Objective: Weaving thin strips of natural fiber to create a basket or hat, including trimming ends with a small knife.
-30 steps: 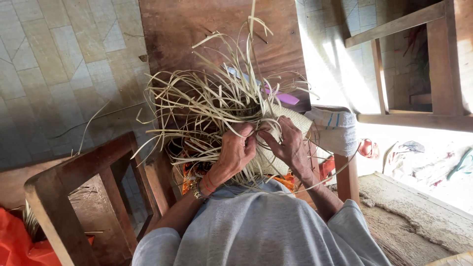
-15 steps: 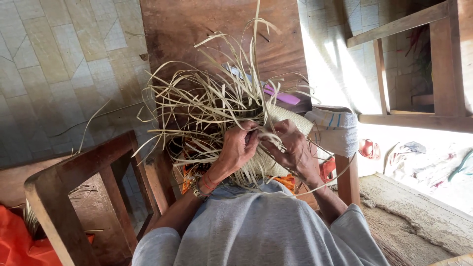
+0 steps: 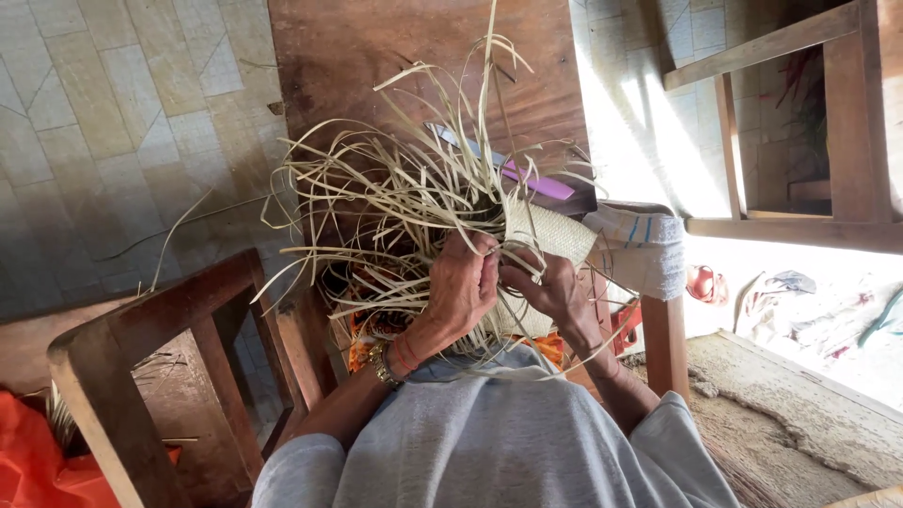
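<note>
Both hands meet over the lap at the near edge of the table [image 3: 376, 56]: left hand [image 3: 461, 287] closed on loose strips [image 3: 376, 202] fanning leftward, right hand [image 3: 555, 292] pinching the woven mat [image 3: 550, 230], which runs up-right from it.

Pale straw-yellow strips [image 3: 395, 198] fan out at ten o'clock from a cream woven piece [image 3: 550, 233] with a fine checked plait. The left hand [image 3: 463, 287] wears a red thread band and a gold-toned bracelet [image 3: 380, 362] at the wrist. The table [image 3: 376, 56] at twelve o'clock is dark reddish brown, and a purple and silver tool [image 3: 536, 181] lies on it. The shirt [image 3: 499, 442] at six o'clock is light grey. A white cloth [image 3: 649, 246] at three o'clock carries thin blue and red stripes. Orange fabric [image 3: 33, 461] shows at eight o'clock, and the floor tiles [image 3: 113, 122] are grey-beige with a diamond pattern
</note>
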